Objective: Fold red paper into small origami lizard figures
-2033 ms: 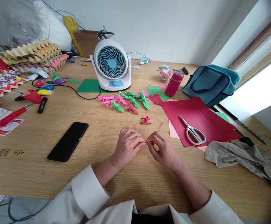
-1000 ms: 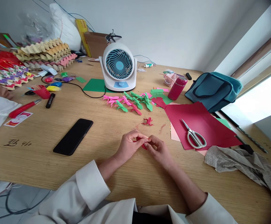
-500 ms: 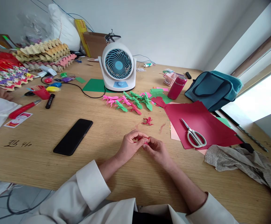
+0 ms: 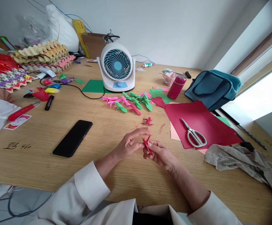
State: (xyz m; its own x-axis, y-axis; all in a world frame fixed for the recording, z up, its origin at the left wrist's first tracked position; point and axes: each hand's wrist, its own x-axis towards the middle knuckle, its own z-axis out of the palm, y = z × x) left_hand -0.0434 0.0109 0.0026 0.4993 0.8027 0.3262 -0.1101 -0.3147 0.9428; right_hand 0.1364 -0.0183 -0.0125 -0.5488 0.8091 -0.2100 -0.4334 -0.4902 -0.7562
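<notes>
Over the wooden table [image 4: 56, 175] my right hand [image 4: 160, 153] pinches a small folded red paper piece [image 4: 146, 144] and holds it upright. My left hand [image 4: 127, 144] is right beside it, index finger stretched over the paper and the other fingers loosely curled, touching its left side. Just beyond the hands lies another small red folded figure [image 4: 147, 121]. Farther back sits a cluster of pink and green folded paper figures [image 4: 128, 101].
A black phone [image 4: 73, 137] lies to the left. Red paper sheets [image 4: 196, 120] with scissors [image 4: 193, 133] lie to the right, beside a grey cloth [image 4: 239, 161] and a teal bag [image 4: 213, 87]. A desk fan [image 4: 117, 66], red bottle [image 4: 176, 87] and stacked paper crafts [image 4: 42, 54] stand behind.
The hands have drawn slightly apart; the red paper piece, earlier pressed between both hands' fingertips, now stands upright in my right hand, and my left fingers have loosened.
</notes>
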